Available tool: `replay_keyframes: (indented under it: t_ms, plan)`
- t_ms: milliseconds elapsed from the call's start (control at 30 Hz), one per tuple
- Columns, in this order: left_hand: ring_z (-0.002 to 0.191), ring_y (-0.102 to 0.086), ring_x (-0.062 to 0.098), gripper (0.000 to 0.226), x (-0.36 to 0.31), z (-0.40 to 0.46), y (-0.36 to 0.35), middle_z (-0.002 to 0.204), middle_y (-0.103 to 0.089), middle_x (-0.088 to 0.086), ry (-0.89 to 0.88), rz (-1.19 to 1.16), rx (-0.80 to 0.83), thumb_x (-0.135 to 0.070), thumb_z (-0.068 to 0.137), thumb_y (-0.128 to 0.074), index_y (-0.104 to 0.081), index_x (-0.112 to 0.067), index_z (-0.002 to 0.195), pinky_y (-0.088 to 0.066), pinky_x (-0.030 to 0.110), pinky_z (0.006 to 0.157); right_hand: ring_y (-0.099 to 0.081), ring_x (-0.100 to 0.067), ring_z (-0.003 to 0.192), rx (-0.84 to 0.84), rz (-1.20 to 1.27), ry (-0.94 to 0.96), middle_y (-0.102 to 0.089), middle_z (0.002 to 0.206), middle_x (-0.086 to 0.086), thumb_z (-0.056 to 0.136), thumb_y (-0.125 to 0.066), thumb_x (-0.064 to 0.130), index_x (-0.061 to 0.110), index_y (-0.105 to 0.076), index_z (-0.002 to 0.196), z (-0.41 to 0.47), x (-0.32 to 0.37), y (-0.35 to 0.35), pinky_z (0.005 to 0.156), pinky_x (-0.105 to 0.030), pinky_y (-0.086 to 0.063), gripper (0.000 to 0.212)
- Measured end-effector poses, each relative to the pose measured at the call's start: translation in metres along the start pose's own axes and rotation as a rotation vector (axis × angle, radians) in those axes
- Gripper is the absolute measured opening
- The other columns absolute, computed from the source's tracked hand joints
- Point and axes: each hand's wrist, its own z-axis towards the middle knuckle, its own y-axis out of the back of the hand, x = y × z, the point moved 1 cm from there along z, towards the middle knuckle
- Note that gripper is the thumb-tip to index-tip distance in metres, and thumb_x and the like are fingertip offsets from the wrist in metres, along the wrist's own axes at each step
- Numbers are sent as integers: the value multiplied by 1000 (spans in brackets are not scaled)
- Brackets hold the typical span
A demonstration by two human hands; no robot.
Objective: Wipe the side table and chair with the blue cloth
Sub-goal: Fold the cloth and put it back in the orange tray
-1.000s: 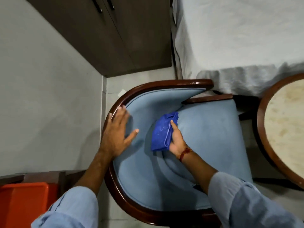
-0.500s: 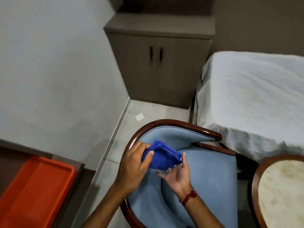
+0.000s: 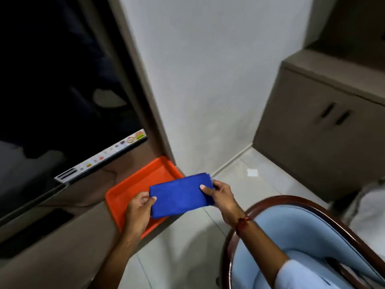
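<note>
Folded blue cloth (image 3: 180, 194) pinched at each end — left hand (image 3: 139, 211), right hand (image 3: 221, 197) — held above orange tray (image 3: 133, 185), chair (image 3: 291, 236) at right.

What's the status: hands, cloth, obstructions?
Left hand and right hand pinch folded blue cloth taut. Held above orange tray. Nothing in the way.

Around one orange tray (image 3: 133, 190) the things were counted. One blue cloth (image 3: 180, 195), folded, was held above it by two hands, the left hand (image 3: 138, 209) and the right hand (image 3: 221, 198). One chair (image 3: 291, 226) was seen to its right, one television (image 3: 52, 101) to its left, and one two-door cabinet (image 3: 323, 130) beyond.
</note>
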Motion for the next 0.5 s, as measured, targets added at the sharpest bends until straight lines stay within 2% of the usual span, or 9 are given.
replay_keyframes:
  t_ms: [67, 133, 233, 367, 433, 500]
  plan:
    - [87, -74, 42, 10, -8, 2, 7, 91, -77, 27, 17, 83, -84, -5, 100, -62, -68, -4, 93, -59, 53, 81, -70, -30, 90, 29, -182, 67, -77, 101, -25, 91, -74, 5, -10, -72, 105, 9, 44, -25, 85, -46, -58, 20]
    - [88, -74, 44, 13, -17, 3, 18, 93, -76, 30, 12, 189, -183, -12, 100, -63, -69, 0, 97, -60, 53, 84, -72, -40, 100, 56, -368, 124, -77, 109, -25, 91, -71, 0, -9, -72, 108, 16, 76, -56, 95, -52, -59, 19]
    - [99, -73, 41, 18, -31, -3, 35, 103, -78, 25, -7, 326, -264, -17, 99, -63, -70, -1, 102, -55, 43, 87, -70, -38, 106, 75, -619, 159, -74, 117, -24, 89, -68, -4, -1, -70, 121, 21, 97, -94, 98, -49, -58, 32]
    - [111, -71, 41, 28, -48, -12, 82, 120, -74, 21, 8, 531, -376, -23, 98, -59, -66, -6, 120, -55, 44, 90, -59, -29, 116, 252, -631, 146, -59, 125, -14, 90, -62, -16, 0, -49, 146, 16, 114, -150, 101, -40, -53, 59]
    - [117, -67, 40, 38, -43, -18, 115, 129, -68, 20, 16, 611, -487, -24, 97, -59, -62, -4, 130, -54, 46, 92, -57, -27, 127, 342, -640, 205, -57, 132, -11, 91, -61, -16, 0, -47, 148, 8, 111, -182, 107, -38, -50, 61]
    - [126, -61, 38, 46, -27, -26, 151, 137, -64, 17, 27, 594, -534, -27, 97, -59, -59, -6, 138, -52, 45, 99, -57, -25, 133, 430, -746, 261, -61, 137, -9, 92, -63, -11, 2, -50, 148, -4, 101, -220, 110, -34, -48, 59]
